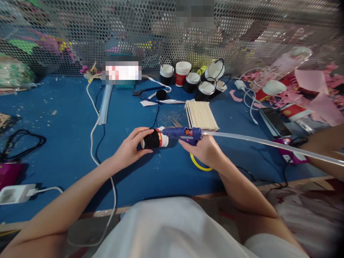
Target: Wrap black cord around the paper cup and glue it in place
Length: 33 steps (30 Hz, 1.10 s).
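Note:
My left hand (133, 145) grips a paper cup (164, 140) lying on its side, with black cord wound around part of it. A red and yellow printed band shows beside the cord. In my right hand (205, 150) is a blue glue gun (182, 133), its nozzle at the cup's wall by the edge of the winding. A long clear glue stick (258, 142) runs out of the gun's back to the right. From the cup a black strand leads up to a ball of black cord (161, 95). Part of a yellow ring (200, 165) shows under my right hand.
Behind the bundle of wooden sticks (202, 116) stand several cord-wrapped cups (206, 89) and a plain red-and-white cup (183, 73). Pliers (146, 91), scissors (176, 123) and clear glue sticks (106, 104) lie on the blue table. A white cable (92, 139) crosses at left; a phone (275, 122) lies at right.

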Each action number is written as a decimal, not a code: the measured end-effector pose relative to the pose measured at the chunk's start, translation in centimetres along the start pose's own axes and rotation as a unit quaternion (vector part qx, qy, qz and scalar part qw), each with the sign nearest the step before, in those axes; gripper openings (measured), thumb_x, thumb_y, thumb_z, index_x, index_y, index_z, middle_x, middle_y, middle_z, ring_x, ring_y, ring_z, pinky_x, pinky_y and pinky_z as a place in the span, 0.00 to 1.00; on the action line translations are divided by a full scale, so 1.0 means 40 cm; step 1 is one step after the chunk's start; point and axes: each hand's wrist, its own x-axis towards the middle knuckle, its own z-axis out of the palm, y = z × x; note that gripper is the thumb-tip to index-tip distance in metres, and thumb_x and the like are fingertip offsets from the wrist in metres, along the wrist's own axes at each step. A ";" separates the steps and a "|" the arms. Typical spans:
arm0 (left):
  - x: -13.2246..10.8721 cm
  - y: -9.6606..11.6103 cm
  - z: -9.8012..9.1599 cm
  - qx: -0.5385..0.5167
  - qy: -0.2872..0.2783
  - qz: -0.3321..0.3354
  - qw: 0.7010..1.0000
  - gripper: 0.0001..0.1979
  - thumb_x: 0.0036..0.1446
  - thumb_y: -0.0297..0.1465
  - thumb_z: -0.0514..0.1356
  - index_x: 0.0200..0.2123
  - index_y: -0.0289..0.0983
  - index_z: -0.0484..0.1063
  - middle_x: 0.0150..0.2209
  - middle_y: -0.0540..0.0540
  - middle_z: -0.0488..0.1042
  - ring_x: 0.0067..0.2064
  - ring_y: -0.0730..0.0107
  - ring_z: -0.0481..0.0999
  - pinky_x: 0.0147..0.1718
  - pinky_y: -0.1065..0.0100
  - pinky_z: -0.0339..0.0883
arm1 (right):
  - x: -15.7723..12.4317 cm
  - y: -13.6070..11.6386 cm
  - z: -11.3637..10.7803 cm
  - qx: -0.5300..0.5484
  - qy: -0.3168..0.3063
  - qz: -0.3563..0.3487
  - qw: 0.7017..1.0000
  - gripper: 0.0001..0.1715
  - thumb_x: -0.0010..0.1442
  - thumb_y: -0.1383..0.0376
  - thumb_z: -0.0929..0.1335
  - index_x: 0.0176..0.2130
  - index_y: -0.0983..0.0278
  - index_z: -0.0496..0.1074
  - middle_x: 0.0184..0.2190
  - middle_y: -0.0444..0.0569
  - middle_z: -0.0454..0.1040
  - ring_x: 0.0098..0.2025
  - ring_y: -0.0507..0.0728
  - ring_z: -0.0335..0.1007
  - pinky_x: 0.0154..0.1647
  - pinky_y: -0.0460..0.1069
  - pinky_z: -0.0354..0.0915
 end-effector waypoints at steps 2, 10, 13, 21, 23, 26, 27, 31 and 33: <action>0.002 0.002 -0.003 -0.013 0.001 -0.008 1.000 0.28 0.53 0.33 0.62 0.56 0.39 0.57 0.53 0.39 0.63 0.55 0.61 0.64 0.55 0.57 0.61 | -0.002 0.000 0.000 -0.017 0.011 -0.009 1.000 0.11 0.52 0.60 0.66 0.29 0.66 0.72 0.20 0.47 0.72 0.23 0.54 0.67 0.28 0.48 0.65; 0.004 0.005 -0.005 -0.094 0.009 -0.053 0.994 0.29 0.51 0.35 0.63 0.55 0.40 0.59 0.52 0.40 0.64 0.54 0.60 0.66 0.51 0.56 0.65 | -0.009 -0.005 -0.004 -0.045 0.023 -0.032 0.998 0.11 0.53 0.61 0.66 0.30 0.67 0.72 0.21 0.47 0.72 0.22 0.53 0.67 0.26 0.47 0.64; 0.004 0.005 -0.003 -0.123 0.009 -0.062 0.990 0.29 0.50 0.35 0.64 0.55 0.41 0.59 0.53 0.39 0.64 0.54 0.59 0.67 0.49 0.56 0.67 | -0.012 -0.004 -0.004 -0.071 0.025 -0.032 0.997 0.12 0.53 0.60 0.66 0.25 0.66 0.70 0.17 0.45 0.69 0.19 0.51 0.64 0.23 0.47 0.62; -0.001 -0.008 0.008 -0.191 0.016 -0.103 0.976 0.30 0.50 0.36 0.64 0.55 0.41 0.59 0.52 0.40 0.66 0.52 0.60 0.69 0.47 0.58 0.69 | -0.021 -0.004 -0.008 -0.109 0.020 -0.047 0.993 0.16 0.55 0.58 0.64 0.29 0.68 0.74 0.19 0.49 0.72 0.21 0.53 0.66 0.24 0.49 0.62; -0.001 -0.012 0.009 -0.210 0.013 -0.118 0.970 0.30 0.50 0.36 0.64 0.55 0.40 0.59 0.52 0.41 0.66 0.53 0.60 0.69 0.47 0.58 0.69 | -0.023 -0.004 -0.009 -0.115 0.009 -0.048 0.992 0.17 0.56 0.58 0.63 0.30 0.67 0.74 0.19 0.49 0.72 0.21 0.53 0.66 0.24 0.49 0.62; 0.000 -0.013 0.009 -0.237 0.007 -0.136 0.962 0.30 0.49 0.35 0.64 0.55 0.40 0.59 0.53 0.40 0.65 0.53 0.60 0.69 0.48 0.57 0.68 | -0.025 -0.004 -0.010 -0.111 0.007 -0.048 0.993 0.16 0.55 0.59 0.64 0.30 0.68 0.74 0.21 0.50 0.73 0.22 0.54 0.67 0.26 0.49 0.63; 0.001 -0.012 0.009 -0.243 0.006 -0.140 0.960 0.30 0.49 0.35 0.64 0.55 0.40 0.59 0.53 0.40 0.65 0.53 0.60 0.69 0.49 0.57 0.68 | -0.026 -0.005 -0.011 -0.110 0.006 -0.048 0.993 0.15 0.55 0.59 0.65 0.31 0.68 0.74 0.22 0.51 0.74 0.23 0.54 0.68 0.26 0.49 0.63; 0.002 -0.009 0.007 -0.243 0.009 -0.143 0.959 0.30 0.50 0.35 0.64 0.55 0.40 0.60 0.52 0.40 0.65 0.52 0.60 0.69 0.48 0.56 0.68 | -0.025 -0.011 -0.013 -0.107 -0.001 -0.046 0.993 0.13 0.55 0.60 0.65 0.30 0.67 0.74 0.22 0.50 0.74 0.24 0.54 0.68 0.27 0.49 0.64; 0.002 -0.007 0.006 -0.224 0.016 -0.133 0.965 0.29 0.50 0.35 0.64 0.55 0.41 0.60 0.52 0.40 0.65 0.52 0.60 0.69 0.48 0.56 0.68 | -0.025 -0.011 -0.013 -0.103 0.008 -0.047 0.994 0.12 0.54 0.60 0.66 0.30 0.66 0.73 0.22 0.49 0.74 0.23 0.54 0.68 0.26 0.48 0.63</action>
